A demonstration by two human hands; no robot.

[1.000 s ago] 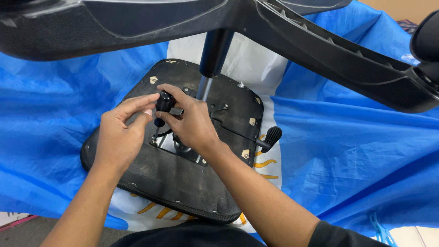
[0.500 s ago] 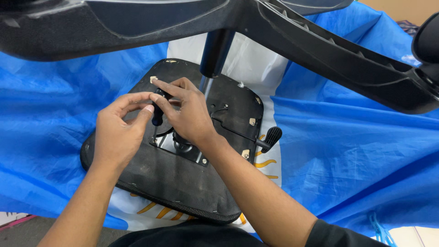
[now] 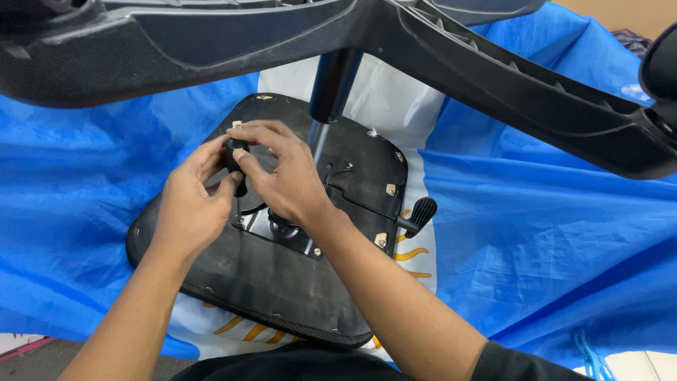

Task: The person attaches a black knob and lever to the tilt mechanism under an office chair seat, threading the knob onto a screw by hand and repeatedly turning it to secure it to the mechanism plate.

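**Both hands closed around the screwdriver handle on the upturned seat**

The left hand (image 3: 189, 204) and right hand (image 3: 285, 180) are now gathered tightly on the black screwdriver handle (image 3: 237, 161), which stands nearly upright over the metal mounting plate (image 3: 282, 229) on the underside of the seat (image 3: 282, 282). Compared with 1 second ago, the handle has been drawn slightly up and left, and the left fingers, then spread loosely beside it, have been curled in against it. From this a fresh grip for turning is judged to be in hand. The right hand's fingers are pinched narrowly over the handle's top; the left thumb and fingers are wrapped about its lower part. The tip is hidden by the hands. The chair base (image 3: 451, 63) is seen overhead, the blue sheet (image 3: 550, 226) beneath.
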